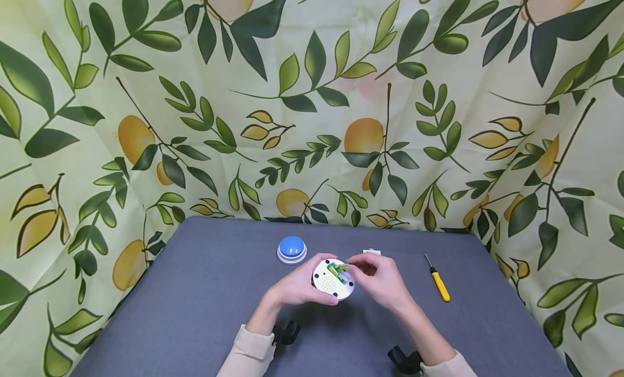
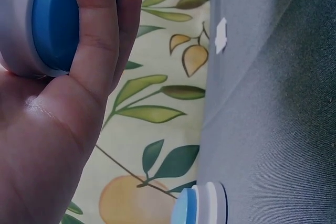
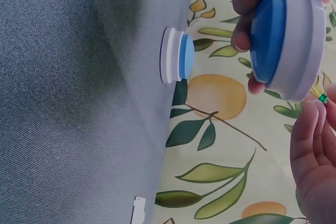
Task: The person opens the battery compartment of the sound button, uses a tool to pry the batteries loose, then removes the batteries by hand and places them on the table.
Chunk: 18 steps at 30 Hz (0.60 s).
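My left hand (image 1: 299, 284) grips a round push-button light (image 1: 324, 284) by its rim, its white underside turned up toward the head camera. Its blue dome (image 3: 266, 39) faces down, as the right wrist view shows. In the underside is an uncovered battery compartment, where a green battery (image 1: 335, 272) lies aslant. With thumb and fingertips, my right hand (image 1: 381, 278) pinches a second green-and-yellow battery (image 1: 343, 267) by its end, right at the compartment. The held button is above the table.
Another blue-topped white button (image 1: 292, 248) stands on the grey table (image 1: 219, 296), beyond the left hand. Behind the right hand lies a small white cover piece (image 1: 372, 252), partly hidden. A yellow-handled screwdriver (image 1: 440, 285) lies to the right. Patterned cloth (image 1: 312, 128) hangs along the back and sides.
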Available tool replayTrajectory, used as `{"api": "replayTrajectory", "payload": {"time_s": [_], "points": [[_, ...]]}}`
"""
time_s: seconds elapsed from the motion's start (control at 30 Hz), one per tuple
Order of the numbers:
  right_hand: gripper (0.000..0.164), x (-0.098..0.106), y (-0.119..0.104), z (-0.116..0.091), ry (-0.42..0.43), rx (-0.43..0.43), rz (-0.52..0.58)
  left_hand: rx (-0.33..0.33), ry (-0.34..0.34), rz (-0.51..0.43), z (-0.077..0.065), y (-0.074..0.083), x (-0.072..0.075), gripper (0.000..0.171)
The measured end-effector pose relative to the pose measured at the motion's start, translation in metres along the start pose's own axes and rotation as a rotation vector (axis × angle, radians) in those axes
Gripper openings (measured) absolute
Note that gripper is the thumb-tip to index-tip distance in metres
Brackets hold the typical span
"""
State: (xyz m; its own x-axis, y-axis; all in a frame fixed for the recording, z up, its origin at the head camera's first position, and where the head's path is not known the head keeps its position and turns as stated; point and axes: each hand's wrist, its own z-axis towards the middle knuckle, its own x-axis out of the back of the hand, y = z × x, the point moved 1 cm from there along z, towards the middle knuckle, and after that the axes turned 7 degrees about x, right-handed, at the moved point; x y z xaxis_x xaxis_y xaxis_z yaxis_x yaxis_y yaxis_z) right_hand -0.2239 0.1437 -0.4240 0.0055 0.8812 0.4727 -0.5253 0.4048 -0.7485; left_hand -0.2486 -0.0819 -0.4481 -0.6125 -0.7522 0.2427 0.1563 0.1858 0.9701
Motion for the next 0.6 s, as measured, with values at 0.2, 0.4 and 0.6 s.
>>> {"api": "replayTrajectory", "payload": {"time_s": [0.2, 0.4, 0.6], "points": [[0.015, 0.001, 0.006, -0.001, 0.001, -0.024, 0.025, 0.006, 0.000, -0.006, 0.000, 0.001, 0.000, 0.084], [0.014, 0.008, 0.019, -0.003, -0.013, -0.054, 0.138, -0.004, 0.005, 0.001, 0.000, -0.001, 0.000, 0.083], [0.015, 0.017, 0.035, -0.004, -0.011, -0.071, 0.208, -0.004, 0.014, 0.018, 0.000, 0.000, 0.000, 0.083]]}}
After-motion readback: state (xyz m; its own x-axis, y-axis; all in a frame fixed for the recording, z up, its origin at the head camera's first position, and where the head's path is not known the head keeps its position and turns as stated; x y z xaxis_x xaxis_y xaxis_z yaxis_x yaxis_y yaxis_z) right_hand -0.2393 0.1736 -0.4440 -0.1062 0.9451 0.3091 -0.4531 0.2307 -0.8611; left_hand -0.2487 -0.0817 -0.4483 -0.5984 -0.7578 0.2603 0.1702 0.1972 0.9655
